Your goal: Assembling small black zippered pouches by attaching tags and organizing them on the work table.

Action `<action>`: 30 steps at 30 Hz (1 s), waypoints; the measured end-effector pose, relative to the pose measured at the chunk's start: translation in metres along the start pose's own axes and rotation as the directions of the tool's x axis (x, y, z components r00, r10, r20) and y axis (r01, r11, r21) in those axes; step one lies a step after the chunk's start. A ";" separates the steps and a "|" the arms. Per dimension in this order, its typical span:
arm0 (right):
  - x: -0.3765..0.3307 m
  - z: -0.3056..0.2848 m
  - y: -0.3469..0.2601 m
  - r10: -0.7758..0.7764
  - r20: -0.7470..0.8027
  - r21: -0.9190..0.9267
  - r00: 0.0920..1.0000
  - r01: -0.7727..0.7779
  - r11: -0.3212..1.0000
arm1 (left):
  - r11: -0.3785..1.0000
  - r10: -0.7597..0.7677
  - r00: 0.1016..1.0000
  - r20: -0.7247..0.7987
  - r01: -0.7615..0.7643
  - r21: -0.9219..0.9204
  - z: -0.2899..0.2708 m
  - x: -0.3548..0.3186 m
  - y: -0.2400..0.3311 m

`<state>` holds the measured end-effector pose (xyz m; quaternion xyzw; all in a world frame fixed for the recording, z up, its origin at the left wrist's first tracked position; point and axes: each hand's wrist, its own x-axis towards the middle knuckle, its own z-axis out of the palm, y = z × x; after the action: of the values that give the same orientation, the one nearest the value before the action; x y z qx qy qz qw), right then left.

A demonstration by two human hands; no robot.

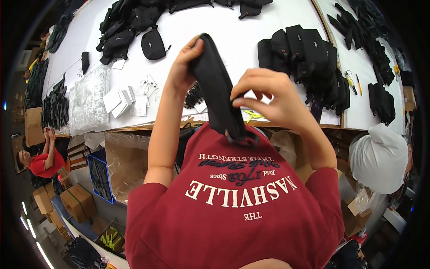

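A long black zip pouch (214, 87) is held up on end in front of my chest, its narrow side toward me. My left hand (186, 62) grips its upper end, the thumb on the near face and the fingers behind. My right hand (271, 94) is closed in a pinch at the pouch's right edge, about halfway down; a small dark bit shows between thumb and forefinger, too small to tell apart from the edge. The pouch's lower end, with a dark strap loop (244, 141), hangs before my red shirt.
On the white table lie piled black pouches (300, 49) at right, more black pouches (121, 36) at far left, a stack of white cards (118, 102) and a clear plastic bag of white pieces (89, 101). A full white sack (380, 157) stands at right. Another person (47, 157) works at left.
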<state>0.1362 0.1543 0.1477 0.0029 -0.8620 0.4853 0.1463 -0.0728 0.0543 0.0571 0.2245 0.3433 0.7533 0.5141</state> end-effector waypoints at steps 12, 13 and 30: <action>-0.016 0.010 0.020 0.307 -0.041 0.342 0.951 -0.275 0.898 | 0.959 0.075 0.897 -0.436 0.054 0.278 0.008 -0.013 0.022; -0.019 0.011 0.032 0.378 -0.009 0.495 0.926 -0.324 0.806 | 0.985 0.055 0.954 -0.294 -0.005 0.170 0.009 -0.020 0.021; -0.053 0.033 0.074 0.438 0.157 0.667 0.885 -0.422 0.614 | 0.689 -0.082 0.972 -0.220 0.215 0.692 -0.001 -0.090 -0.007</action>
<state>0.1679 0.1583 0.0562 -0.1549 -0.5948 0.7885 0.0233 -0.0360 -0.0279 0.0521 0.3110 0.6672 0.5344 0.4155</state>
